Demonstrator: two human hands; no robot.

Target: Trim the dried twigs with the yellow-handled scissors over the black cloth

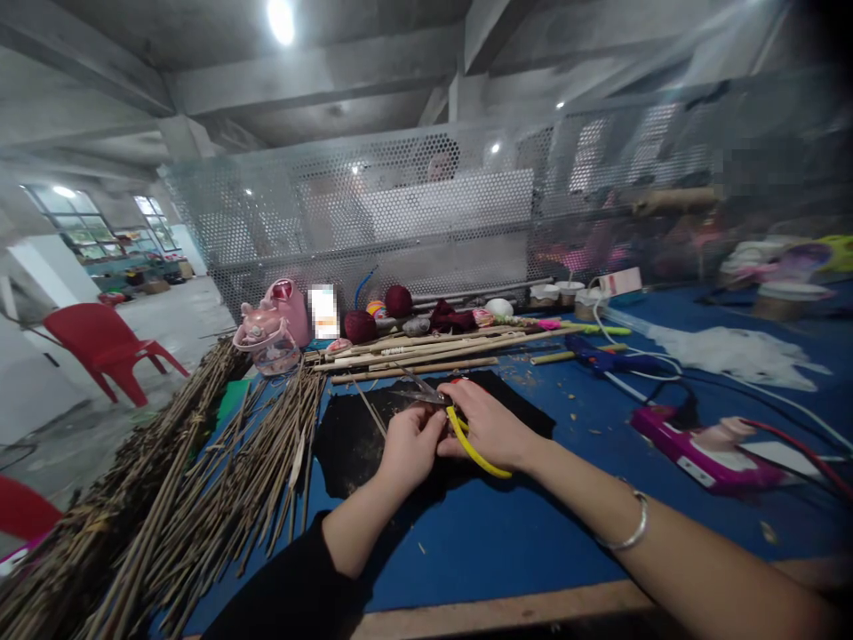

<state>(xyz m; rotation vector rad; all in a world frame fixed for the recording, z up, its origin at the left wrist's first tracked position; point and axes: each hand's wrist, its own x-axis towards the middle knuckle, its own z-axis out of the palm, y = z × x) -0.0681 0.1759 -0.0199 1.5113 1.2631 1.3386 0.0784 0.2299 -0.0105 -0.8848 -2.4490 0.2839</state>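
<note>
My right hand is closed around a pair of yellow-handled shears, whose metal blades point left over my left hand. Close beside it, my left hand is closed, thumb against fingers, on a thin stick that slants up and left from it. The far end of the stick lies over a black cloth with bits of debris on it. My fingers hide the stick's lower end, so I cannot see whether the blades touch it.
Bundled thin sticks cover the table's left side. Behind the cloth lie longer rods, dark red yarn balls and a pink watering can. To the right are a blue glue gun, a purple power strip and loose cords.
</note>
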